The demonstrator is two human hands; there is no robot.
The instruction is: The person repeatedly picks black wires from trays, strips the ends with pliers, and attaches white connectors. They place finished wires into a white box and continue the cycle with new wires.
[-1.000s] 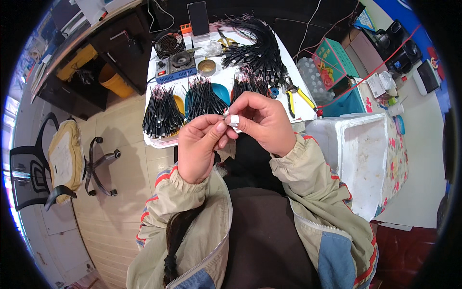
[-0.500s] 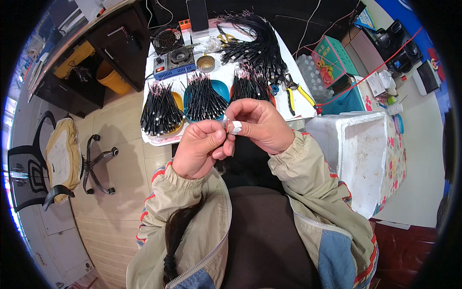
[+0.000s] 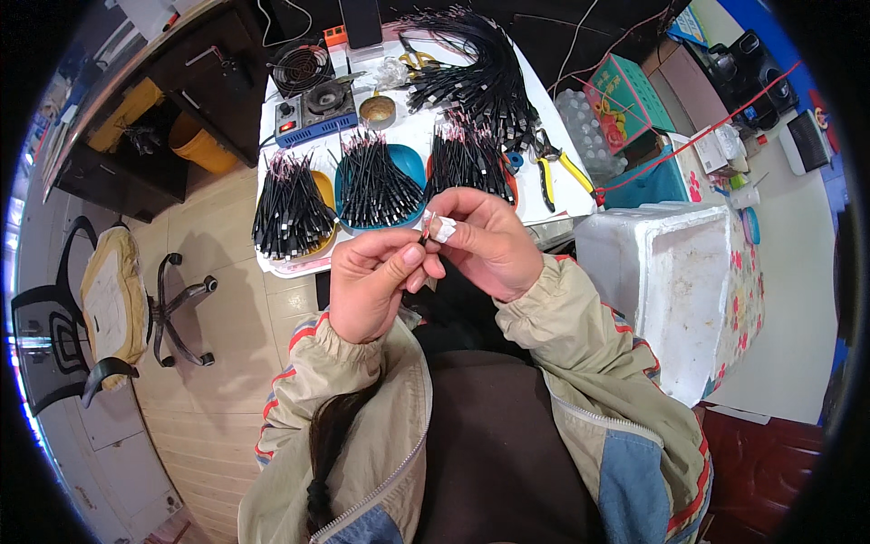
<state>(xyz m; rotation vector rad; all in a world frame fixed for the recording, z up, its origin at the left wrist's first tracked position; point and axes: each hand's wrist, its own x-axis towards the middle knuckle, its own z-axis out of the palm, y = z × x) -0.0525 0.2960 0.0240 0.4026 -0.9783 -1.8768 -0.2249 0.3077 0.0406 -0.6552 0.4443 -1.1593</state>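
Close together in front of my chest, both hands are pinched at the fingertips. My left hand point(image 3: 373, 279) grips the black end of a thin cable point(image 3: 423, 239), and a bit of reddish wire shows at its tip. My right hand point(image 3: 494, 243) meets it there with thumb and finger pressed together; white tape point(image 3: 442, 228) wraps the thumb. Whatever the right fingertips pinch is too small to make out. Beyond the hands lie bundles of short black cables with pinkish wire ends, one on a yellow tray point(image 3: 323, 186), one on a blue tray point(image 3: 410, 161), one on a red tray point(image 3: 514, 192).
On the white table stand a blue soldering pot unit point(image 3: 317, 118), a small round tin point(image 3: 377, 111), a fan point(image 3: 302, 71) and yellow-handled pliers point(image 3: 547, 172). More black cables point(image 3: 471, 77) heap at the back. A white foam box point(image 3: 625, 263) sits right; an office chair point(image 3: 113, 299) left.
The view has shifted slightly, so the table sits a little higher and further left. My hands stay together at the cable end, with the right fingers slightly turned.
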